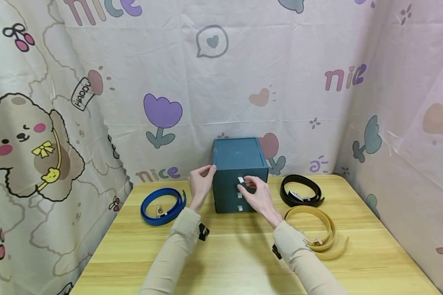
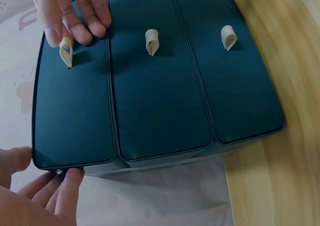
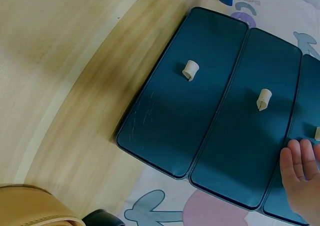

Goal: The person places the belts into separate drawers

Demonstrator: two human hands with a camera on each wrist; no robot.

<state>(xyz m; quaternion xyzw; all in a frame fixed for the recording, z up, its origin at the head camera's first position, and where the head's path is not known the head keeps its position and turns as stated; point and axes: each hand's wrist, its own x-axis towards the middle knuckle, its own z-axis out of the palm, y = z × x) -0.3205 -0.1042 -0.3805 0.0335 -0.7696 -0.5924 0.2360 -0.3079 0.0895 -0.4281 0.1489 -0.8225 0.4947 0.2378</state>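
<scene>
A dark teal drawer box (image 1: 240, 152) stands on the table, three drawer fronts facing me, each with a small pale pull tab. My left hand (image 1: 200, 183) holds its upper left front corner; in the left wrist view the thumb (image 2: 19, 159) lies at the top edge and the fingers (image 2: 69, 191) bear on the side. My right hand (image 1: 257, 194) is at the top drawer, fingertips pinching the end of its tab (image 1: 240, 180). The other right fingers (image 3: 296, 158) lie close to the drawer front. The middle tab (image 2: 152, 41) and bottom tab (image 2: 228, 37) hang free.
A coiled blue belt (image 1: 153, 221) lies left of the box. To the right are a coiled black belt (image 1: 286, 198) and, nearer me, a tan belt (image 1: 330, 229) beside my right forearm. A printed curtain (image 1: 221, 90) hangs behind the wooden table (image 1: 229, 262).
</scene>
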